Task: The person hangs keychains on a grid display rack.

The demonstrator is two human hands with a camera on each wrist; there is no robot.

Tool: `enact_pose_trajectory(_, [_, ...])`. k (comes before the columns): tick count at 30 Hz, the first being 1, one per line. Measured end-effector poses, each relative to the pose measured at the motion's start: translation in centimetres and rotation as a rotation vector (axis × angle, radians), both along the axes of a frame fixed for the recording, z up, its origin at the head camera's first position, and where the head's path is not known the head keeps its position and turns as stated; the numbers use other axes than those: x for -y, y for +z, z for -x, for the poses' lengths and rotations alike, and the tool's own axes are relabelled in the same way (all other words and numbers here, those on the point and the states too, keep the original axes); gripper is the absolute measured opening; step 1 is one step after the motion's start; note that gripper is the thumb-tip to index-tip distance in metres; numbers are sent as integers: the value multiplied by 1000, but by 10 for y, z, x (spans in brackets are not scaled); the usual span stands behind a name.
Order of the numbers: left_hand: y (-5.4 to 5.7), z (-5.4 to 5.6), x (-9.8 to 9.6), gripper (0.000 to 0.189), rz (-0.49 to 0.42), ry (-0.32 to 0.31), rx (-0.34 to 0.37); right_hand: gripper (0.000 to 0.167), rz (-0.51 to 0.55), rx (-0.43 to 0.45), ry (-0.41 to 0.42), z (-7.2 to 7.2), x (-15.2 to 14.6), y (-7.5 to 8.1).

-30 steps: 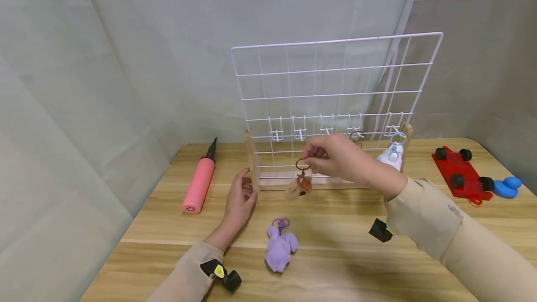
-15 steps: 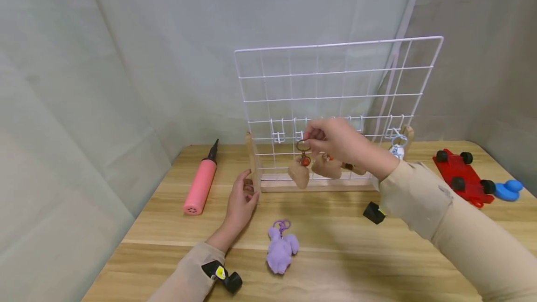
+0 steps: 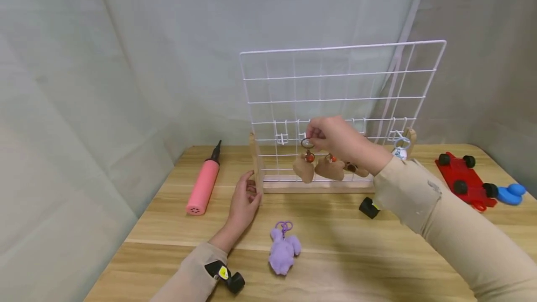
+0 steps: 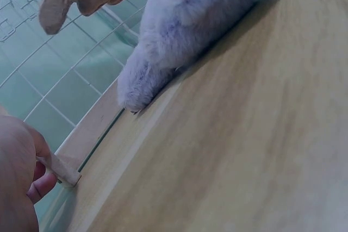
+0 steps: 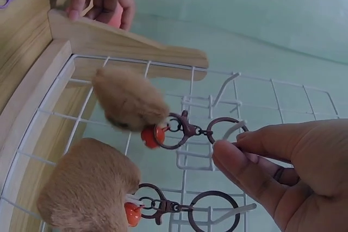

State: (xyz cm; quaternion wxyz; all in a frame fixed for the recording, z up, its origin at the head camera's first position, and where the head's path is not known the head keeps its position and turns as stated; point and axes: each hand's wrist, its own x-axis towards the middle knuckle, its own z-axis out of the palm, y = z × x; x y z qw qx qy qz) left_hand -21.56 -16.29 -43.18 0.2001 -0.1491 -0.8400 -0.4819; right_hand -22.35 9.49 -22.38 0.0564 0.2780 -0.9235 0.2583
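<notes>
My right hand [image 3: 335,139] pinches the dark metal ring of a brown plush keychain [image 5: 128,101] between thumb and forefinger. In the right wrist view, a white hook's prong [image 5: 235,130] shows within that ring, and an orange bell hangs by the plush. Beside it, a second brown plush keychain [image 5: 87,188] hangs by its ring on another hook. My left hand [image 3: 243,202] grips the left wooden side piece [image 5: 130,42] of the white wire grid rack [image 3: 344,48]. A purple plush keychain [image 3: 283,255] lies on the table in front of the rack.
Farther right on the rack hang another brown keychain [image 3: 356,169], partly behind my right arm, and a white one with a blue ring [image 3: 402,142]. A pink hand pump [image 3: 203,185] lies left. A red toy car [image 3: 465,178] and a blue toy [image 3: 509,195] sit right.
My right hand has lifted the brown keychain from low before the rack up to the hook row, bringing its ring to a hook. My left hand stays on the wooden side piece.
</notes>
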Motion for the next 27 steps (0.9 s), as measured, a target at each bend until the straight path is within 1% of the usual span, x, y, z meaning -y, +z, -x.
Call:
enact_pose_trajectory(4, [-1, 0, 0, 61, 0, 3, -3, 4, -18, 3, 10, 3, 1, -1])
enact_pose_trajectory(10, [0, 0, -1, 61, 3, 4, 3, 10, -47, -36, 13, 5, 3, -3])
enact_pose_trajectory(16, [1, 0, 0, 61, 14, 11, 4, 14, -59, -48, 17, 8, 2, -4])
enact_pose_trajectory(22, [2, -1, 0, 61, 15, 13, 6, 14, -46, -51, 22, 8, 1, -4])
enact_pose_trajectory(27, [3, -3, -1, 61, 7, 10, 15, 15, -19, -38, 20, 4, -3, -3])
